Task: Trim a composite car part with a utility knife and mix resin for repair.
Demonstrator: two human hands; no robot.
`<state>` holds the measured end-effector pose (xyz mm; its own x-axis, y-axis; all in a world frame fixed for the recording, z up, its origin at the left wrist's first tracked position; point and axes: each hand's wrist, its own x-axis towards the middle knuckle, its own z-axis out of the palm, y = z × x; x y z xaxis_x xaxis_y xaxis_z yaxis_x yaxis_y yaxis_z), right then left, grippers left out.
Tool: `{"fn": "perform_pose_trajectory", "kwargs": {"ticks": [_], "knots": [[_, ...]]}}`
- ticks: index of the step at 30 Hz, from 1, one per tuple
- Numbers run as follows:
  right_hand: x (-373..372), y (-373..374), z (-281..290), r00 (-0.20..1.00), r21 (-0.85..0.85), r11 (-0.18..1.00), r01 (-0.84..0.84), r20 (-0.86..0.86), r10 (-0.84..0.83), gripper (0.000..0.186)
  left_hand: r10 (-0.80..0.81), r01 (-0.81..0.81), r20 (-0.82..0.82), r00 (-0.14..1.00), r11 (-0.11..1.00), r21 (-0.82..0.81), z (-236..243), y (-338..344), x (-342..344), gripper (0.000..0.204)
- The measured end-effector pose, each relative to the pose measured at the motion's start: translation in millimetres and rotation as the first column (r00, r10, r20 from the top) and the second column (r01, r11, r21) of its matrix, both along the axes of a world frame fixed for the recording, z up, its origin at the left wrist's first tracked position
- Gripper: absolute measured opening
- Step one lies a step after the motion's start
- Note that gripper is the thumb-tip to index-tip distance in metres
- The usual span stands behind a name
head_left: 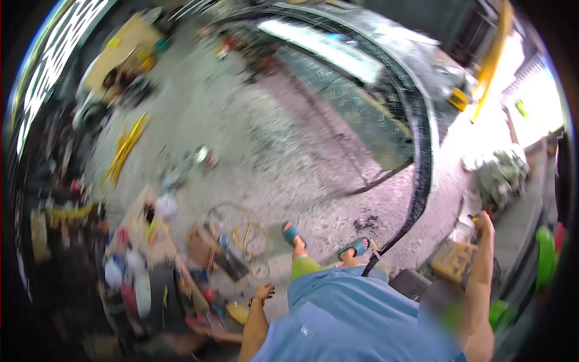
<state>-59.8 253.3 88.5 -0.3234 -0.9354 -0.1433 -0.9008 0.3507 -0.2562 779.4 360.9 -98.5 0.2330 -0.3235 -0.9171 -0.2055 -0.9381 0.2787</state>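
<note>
My left hand (264,291) hangs low at my left side, its fingers apart and nothing in them. My right hand (484,222) is out to the right with fingers curled; what it holds, if anything, is too small and blurred to name. It is nearest to a cardboard box (455,259) and a crumpled grey-green heap (503,178). My feet in blue sandals (354,247) stand on the dusty grey floor (181,120), beside the lower end of a long curved black strip (416,175) that bounds a dark glossy panel (379,137).
Clutter (136,283) lines the left, with a yellow coiled hose (247,238) near my feet. Yellow tubes (125,151) lie on the floor at upper left, near a can (202,155). A yellow beam (496,48) is at upper right; green objects (544,256) are at the right edge.
</note>
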Motion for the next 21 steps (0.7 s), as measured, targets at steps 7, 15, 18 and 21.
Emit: {"fn": "perform_pose_trajectory", "kwargs": {"ticks": [7, 15, 18, 21], "knots": [[24.6, 83.8, -13.5, 0.522, -0.084, 0.536, 0.840, 0.392, -0.757, 0.023, -0.248, 0.222, -0.115, 0.962, 0.954, -0.202, -30.6, -196.2, 59.7, 0.028], [162.4, 20.5, 113.5, 0.726, -0.487, 0.546, 0.682, 0.363, -0.583, 0.034, -0.393, 0.362, -0.112, 0.913, 0.905, -0.225, -56.8, -378.7, 114.1, 0.025], [238.7, -61.6, 172.2, 0.586, -0.460, 0.362, 0.810, 0.619, -0.523, 0.041, -0.453, 0.411, -0.156, 0.878, 0.879, -0.240, -46.8, -424.9, 109.7, 0.025], [216.7, -80.3, 137.4, 0.574, -0.388, 0.430, 0.815, 0.443, -0.689, 0.042, -0.495, 0.463, -0.169, 0.852, 0.864, -0.196, -40.5, -460.5, 96.6, 0.028]]}}
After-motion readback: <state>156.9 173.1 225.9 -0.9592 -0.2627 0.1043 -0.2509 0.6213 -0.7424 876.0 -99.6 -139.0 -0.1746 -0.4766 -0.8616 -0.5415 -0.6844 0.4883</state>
